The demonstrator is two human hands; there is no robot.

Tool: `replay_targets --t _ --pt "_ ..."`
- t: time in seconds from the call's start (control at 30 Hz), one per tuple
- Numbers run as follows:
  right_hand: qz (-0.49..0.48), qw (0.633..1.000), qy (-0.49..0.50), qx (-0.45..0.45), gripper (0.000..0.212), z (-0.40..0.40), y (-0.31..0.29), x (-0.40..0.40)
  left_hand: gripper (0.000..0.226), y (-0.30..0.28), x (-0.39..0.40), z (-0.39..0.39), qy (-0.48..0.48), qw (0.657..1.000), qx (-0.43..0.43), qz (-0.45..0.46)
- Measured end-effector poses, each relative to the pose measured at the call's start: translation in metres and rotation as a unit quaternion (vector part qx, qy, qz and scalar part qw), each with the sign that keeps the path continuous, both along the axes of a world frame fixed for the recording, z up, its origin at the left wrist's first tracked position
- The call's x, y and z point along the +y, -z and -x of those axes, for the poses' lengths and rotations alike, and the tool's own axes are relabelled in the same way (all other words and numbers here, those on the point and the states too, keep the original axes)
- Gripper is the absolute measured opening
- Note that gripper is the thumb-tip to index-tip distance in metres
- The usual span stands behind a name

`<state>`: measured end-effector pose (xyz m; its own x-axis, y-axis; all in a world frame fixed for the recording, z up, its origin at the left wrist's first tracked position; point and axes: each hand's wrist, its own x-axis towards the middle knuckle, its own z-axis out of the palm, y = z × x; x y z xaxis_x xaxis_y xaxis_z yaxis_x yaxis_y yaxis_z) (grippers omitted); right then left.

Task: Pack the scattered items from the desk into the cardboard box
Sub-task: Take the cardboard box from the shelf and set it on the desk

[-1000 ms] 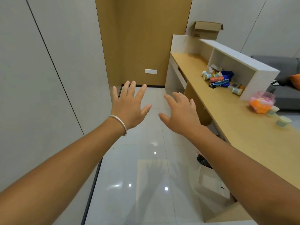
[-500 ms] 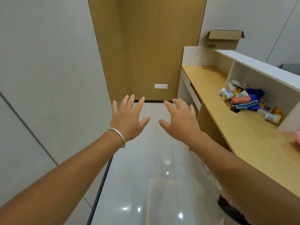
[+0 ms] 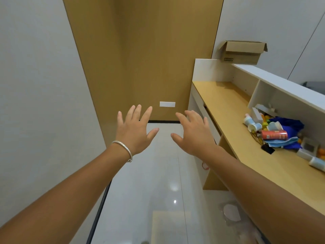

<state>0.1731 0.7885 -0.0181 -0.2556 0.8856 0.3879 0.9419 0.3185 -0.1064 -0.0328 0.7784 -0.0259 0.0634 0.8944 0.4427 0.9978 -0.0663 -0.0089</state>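
Observation:
An open cardboard box (image 3: 243,52) stands on the white top shelf at the far right. On the wooden desk (image 3: 228,106) lies a pile of scattered items: a red can (image 3: 274,134), paper cups (image 3: 255,126), a blue cloth (image 3: 288,123), a black clip (image 3: 267,148) and small bottles (image 3: 316,163). My left hand (image 3: 135,131), with a silver bracelet, and my right hand (image 3: 193,134) are stretched out over the floor with fingers spread, holding nothing, left of the desk.
A grey wall runs along the left, a wooden wall panel (image 3: 140,59) stands ahead. The white shelf unit (image 3: 281,85) tops the desk's far side. Glossy floor tiles (image 3: 149,199) lie below my arms.
The view has swung left and closer to the desk's far end; the box and pile shifted right in the frame. Both hands stay spread and empty.

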Motion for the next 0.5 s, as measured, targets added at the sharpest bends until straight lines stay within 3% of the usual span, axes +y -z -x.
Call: replay_targets --t 0.5 --pt "0.026 0.999 0.032 -0.010 0.070 0.083 0.002 0.306 0.073 -0.004 0.322 0.094 0.031 0.999 0.000 0.021"
